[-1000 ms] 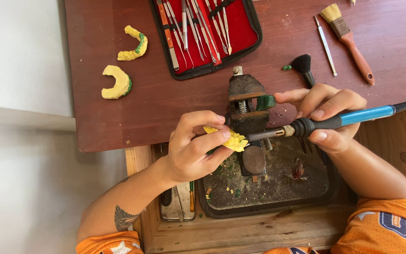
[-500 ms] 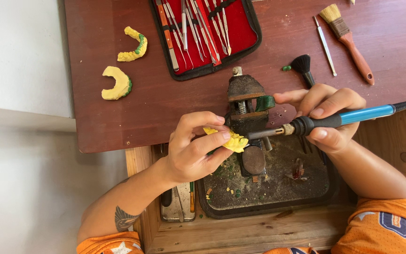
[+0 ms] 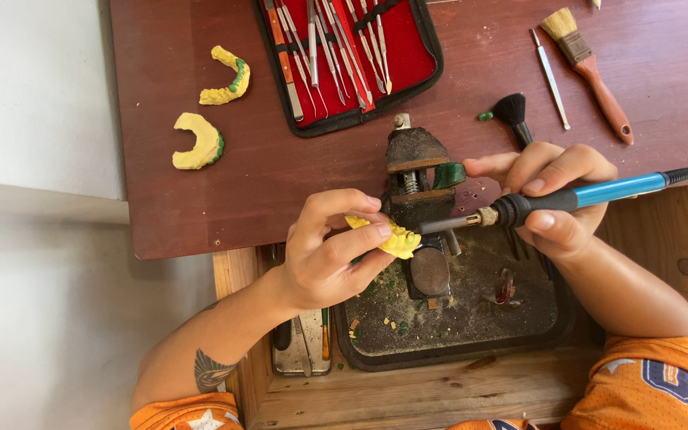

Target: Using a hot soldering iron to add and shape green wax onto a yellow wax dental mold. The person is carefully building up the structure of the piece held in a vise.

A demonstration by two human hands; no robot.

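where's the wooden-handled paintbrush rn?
In the head view, the flat paintbrush with the reddish wooden handle lies at the upper right of the dark brown tabletop, beside a thin metal pick and beyond the right hand.

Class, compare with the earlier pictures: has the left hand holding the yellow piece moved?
No. The left hand and yellow piece keep their place beside the small vise.

No label, sign or screen is seen. Only one package-like thing is found: an open tool case (image 3: 408,80), black outside and lined in red, which is laid at the far middle of the brown table (image 3: 201,207). Thin metal instruments are held inside it.
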